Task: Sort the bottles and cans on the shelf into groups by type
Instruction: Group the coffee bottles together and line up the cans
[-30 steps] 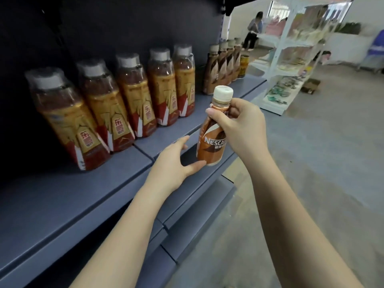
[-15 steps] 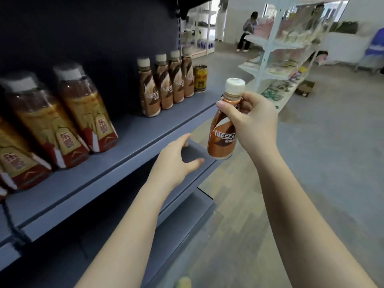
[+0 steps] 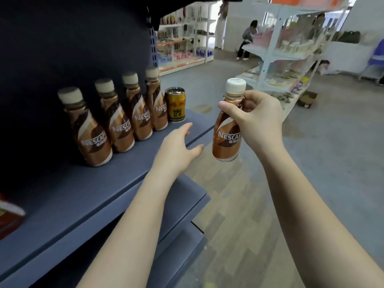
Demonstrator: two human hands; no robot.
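The right hand [image 3: 256, 121] is closed around the neck and shoulder of a brown plastic Nescafé coffee bottle with a white screw cap [image 3: 227, 129], holding it upright in the air just off the front edge of the blue-grey metal shelf [image 3: 87, 196]; the thumb lies across the front of the bottle's shoulder; the bottle touches nothing but the hand. The left hand [image 3: 176, 148] is open and empty, fingers loosely spread, palm down over the shelf's front edge, just beside the held bottle but apart from it; whether it touches the shelf cannot be told. On the shelf stand four matching brown Nescafé bottles with beige caps [image 3: 116, 121] in a close row running back along the dark back panel [image 3: 72, 38]; a gold drinks can [image 3: 175, 104] stands just beside the far end of that row; at the lower left edge a blurred red and white label [image 3: 9, 215] shows. White racks of goods [image 3: 286, 50] stand across the grey floor.
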